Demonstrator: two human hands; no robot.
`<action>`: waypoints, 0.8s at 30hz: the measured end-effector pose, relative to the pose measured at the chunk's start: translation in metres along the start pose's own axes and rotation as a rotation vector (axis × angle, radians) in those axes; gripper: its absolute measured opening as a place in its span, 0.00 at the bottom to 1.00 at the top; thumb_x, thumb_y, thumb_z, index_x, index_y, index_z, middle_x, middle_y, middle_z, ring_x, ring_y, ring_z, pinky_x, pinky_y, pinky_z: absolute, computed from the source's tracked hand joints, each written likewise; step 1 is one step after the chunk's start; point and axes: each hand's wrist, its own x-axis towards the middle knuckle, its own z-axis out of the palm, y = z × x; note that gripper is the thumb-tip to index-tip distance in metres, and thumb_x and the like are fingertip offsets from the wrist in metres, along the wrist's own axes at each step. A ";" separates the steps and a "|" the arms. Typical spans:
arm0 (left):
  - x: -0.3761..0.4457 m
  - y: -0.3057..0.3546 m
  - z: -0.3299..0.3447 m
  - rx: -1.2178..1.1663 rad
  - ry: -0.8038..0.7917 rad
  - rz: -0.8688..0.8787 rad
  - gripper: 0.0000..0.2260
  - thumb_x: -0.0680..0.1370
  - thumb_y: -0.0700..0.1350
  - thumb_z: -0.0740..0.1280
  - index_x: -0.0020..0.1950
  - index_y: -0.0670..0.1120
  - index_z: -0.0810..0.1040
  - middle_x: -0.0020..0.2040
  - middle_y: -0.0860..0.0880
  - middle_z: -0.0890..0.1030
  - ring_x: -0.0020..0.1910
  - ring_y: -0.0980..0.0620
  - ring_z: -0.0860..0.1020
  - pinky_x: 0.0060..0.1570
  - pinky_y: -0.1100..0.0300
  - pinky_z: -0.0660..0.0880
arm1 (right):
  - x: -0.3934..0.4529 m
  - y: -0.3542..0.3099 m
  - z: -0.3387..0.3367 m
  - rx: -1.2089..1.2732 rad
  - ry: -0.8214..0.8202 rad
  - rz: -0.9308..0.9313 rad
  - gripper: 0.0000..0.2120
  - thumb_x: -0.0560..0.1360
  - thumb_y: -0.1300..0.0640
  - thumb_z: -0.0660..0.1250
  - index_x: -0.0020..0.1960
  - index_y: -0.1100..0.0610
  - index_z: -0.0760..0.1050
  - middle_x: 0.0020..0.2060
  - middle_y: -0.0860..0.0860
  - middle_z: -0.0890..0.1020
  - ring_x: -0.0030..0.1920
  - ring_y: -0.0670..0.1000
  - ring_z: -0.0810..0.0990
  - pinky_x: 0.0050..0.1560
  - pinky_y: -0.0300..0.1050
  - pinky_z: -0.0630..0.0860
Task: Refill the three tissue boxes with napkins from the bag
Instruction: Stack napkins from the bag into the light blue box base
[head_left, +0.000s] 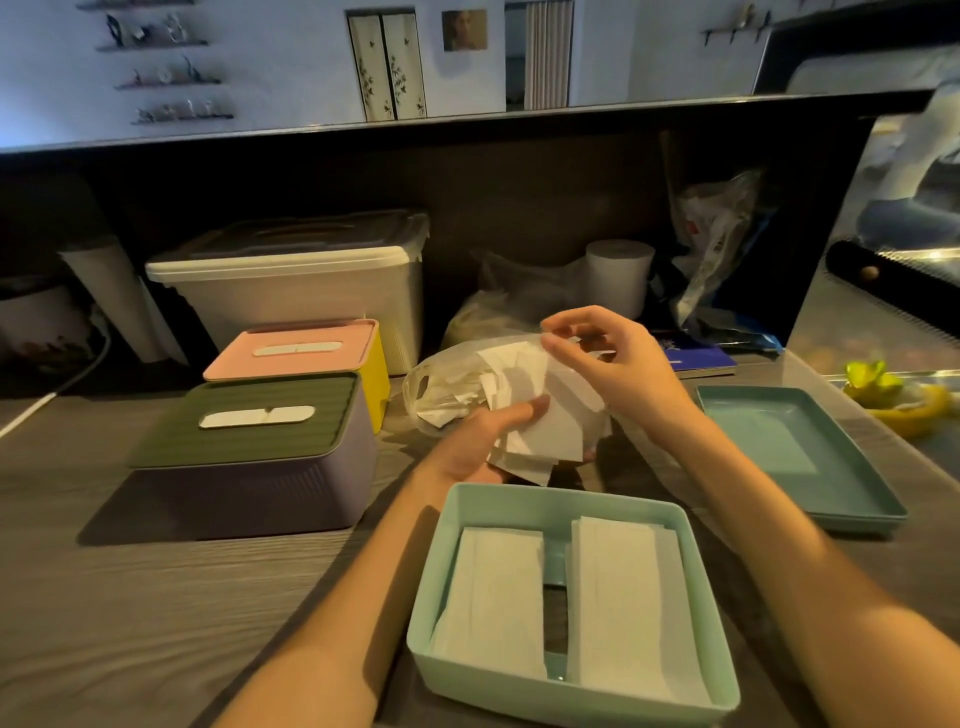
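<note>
The napkins (540, 426) sit as a loose white bunch just beyond the far wall of the open mint box (571, 597), partly inside the mouth of the clear bag (441, 384). The left hand (483, 441) is under the bunch, palm up, thumb curled over its near edge, so it grips the napkins. The right hand (618, 364), above and right of the bunch, pinches the bag's clear film between thumb and fingertips at the upper edge.

The mint box, nearest the camera, holds two flat stacks of napkins side by side, with a gap between them showing its floor. Right of the box lies its teal lid (800, 457), upside down on the table (156, 597). Left of the box stands a lilac box (249, 483) with a green lid, a white slot in the top. Just behind that, touching it, is a yellow box (379, 379) with a pink lid and a like slot.

Farther back from the mint box: a large white tub (291, 296), a paper roll (618, 275), and crumpled packets (717, 249) bearing red marks too blurred to read. A blue booklet (696, 358) lies beyond the right hand; its print is unreadable.
</note>
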 end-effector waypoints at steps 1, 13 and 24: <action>0.000 0.000 -0.001 0.056 -0.010 -0.001 0.20 0.78 0.52 0.71 0.69 0.49 0.75 0.62 0.42 0.82 0.62 0.40 0.80 0.65 0.43 0.76 | 0.000 0.001 -0.001 -0.044 0.021 -0.006 0.15 0.77 0.43 0.70 0.61 0.47 0.81 0.54 0.42 0.82 0.54 0.41 0.79 0.48 0.34 0.76; 0.002 0.003 -0.004 0.144 -0.025 -0.007 0.13 0.78 0.46 0.72 0.61 0.50 0.77 0.52 0.48 0.87 0.57 0.44 0.83 0.63 0.45 0.78 | -0.004 -0.006 -0.008 0.190 0.030 0.070 0.11 0.79 0.46 0.69 0.49 0.52 0.85 0.39 0.47 0.85 0.40 0.39 0.81 0.39 0.32 0.77; 0.000 -0.001 -0.005 -0.170 -0.027 -0.040 0.25 0.76 0.44 0.74 0.71 0.41 0.74 0.65 0.37 0.80 0.67 0.35 0.76 0.68 0.42 0.72 | 0.000 -0.014 -0.013 0.429 -0.110 0.182 0.06 0.78 0.56 0.72 0.52 0.57 0.79 0.39 0.49 0.82 0.40 0.45 0.80 0.39 0.37 0.75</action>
